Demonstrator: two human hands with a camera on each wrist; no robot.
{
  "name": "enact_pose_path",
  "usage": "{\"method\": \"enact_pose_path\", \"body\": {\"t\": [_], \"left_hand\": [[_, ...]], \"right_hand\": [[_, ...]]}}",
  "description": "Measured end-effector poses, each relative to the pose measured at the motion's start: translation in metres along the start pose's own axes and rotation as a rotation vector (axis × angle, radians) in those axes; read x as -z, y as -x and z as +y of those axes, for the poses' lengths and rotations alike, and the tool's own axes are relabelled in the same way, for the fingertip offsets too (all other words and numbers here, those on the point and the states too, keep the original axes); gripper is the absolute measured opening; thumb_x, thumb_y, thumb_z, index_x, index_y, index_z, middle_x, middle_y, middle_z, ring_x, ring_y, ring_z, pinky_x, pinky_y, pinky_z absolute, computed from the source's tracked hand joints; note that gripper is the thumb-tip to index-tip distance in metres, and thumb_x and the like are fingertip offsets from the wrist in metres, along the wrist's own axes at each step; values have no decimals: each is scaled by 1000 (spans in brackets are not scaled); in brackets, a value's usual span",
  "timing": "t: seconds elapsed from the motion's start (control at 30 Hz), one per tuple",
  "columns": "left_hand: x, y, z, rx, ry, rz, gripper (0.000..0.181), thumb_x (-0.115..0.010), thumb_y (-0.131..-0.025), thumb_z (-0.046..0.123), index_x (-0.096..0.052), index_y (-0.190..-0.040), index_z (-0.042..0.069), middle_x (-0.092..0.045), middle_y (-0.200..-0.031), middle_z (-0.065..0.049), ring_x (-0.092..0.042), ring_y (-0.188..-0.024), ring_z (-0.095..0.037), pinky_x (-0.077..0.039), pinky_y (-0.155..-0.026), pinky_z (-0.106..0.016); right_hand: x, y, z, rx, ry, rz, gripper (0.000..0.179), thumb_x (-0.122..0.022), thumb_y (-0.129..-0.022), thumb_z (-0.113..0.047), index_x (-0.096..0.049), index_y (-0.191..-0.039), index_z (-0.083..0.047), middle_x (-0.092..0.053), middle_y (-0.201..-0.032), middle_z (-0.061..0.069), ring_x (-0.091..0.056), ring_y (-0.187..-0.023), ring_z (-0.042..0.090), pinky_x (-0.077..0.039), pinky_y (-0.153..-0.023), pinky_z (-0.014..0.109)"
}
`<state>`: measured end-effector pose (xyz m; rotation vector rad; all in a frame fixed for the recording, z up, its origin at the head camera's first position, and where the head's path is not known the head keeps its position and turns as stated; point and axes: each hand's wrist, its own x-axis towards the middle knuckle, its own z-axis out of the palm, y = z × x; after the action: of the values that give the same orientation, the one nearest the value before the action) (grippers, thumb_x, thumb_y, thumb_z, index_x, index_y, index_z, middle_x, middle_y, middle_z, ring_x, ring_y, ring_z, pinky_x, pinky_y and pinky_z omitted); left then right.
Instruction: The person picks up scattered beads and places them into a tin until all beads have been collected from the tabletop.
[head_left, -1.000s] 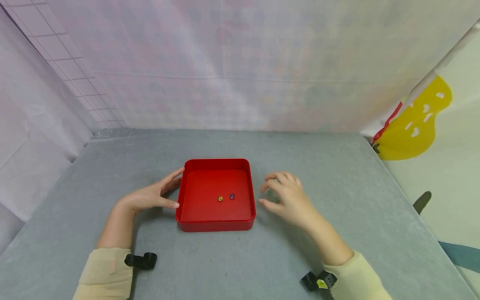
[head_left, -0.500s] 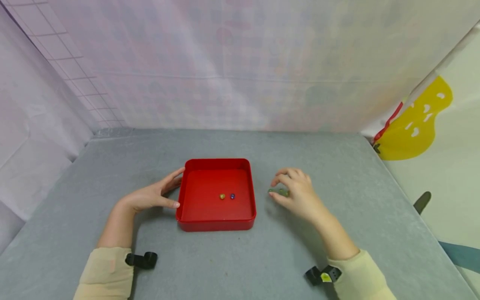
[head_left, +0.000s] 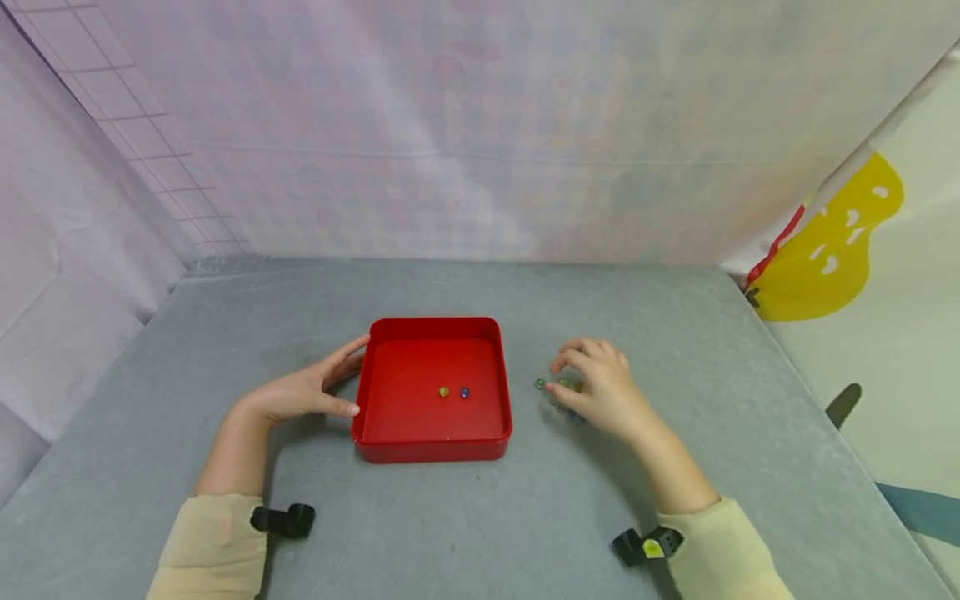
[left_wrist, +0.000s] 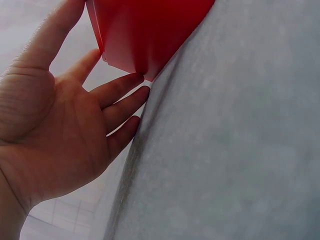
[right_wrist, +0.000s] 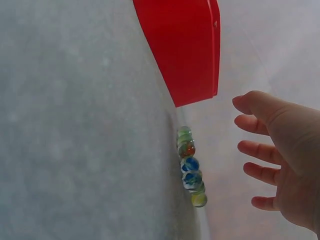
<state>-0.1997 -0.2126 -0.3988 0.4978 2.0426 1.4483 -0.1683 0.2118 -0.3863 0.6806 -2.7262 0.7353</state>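
A square red tray (head_left: 431, 452) holds a small yellow marble (head_left: 444, 392) and a small blue marble (head_left: 465, 392). My left hand (head_left: 303, 393) touches the tray's left side with spread fingers. In the left wrist view, fingertips (left_wrist: 135, 78) meet the lower edge of the red wall. Right of the tray, my right hand (head_left: 600, 387) hovers with loosely bent fingers, holding nothing. Under it lie several glass marbles (right_wrist: 190, 164), partly hidden by the hand in the head view. A green marble (head_left: 540, 383) shows between hand and tray.
Grey cloth covers the table (head_left: 450, 533). Pale patterned curtains (head_left: 480, 133) hang along the back and the left side. On the right, a white cloth carries a yellow printed shape (head_left: 832, 250). Black wrist cameras (head_left: 285, 522) are worn at both cuffs.
My right hand has drawn back to the right, away from the tray, exposing more marbles. The yellow marble has shifted slightly towards the blue one. My left hand stays in place.
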Motion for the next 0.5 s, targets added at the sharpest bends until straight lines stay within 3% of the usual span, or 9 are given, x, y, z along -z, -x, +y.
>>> {"method": "enact_pose_path", "body": {"t": [0.5], "left_hand": [[-1,0,1,10,-8,11,97,-74,-84,14,-8,-155,25,-9,-158,-13,-7,-142,-36,-26,-102,-63]], "right_hand": [[-6,4,11,-19,-6,-24,16,-79,-80,-21,-66,-87,-14,-58,-109,6,-48,-104,32,-30,-88,54]]}}
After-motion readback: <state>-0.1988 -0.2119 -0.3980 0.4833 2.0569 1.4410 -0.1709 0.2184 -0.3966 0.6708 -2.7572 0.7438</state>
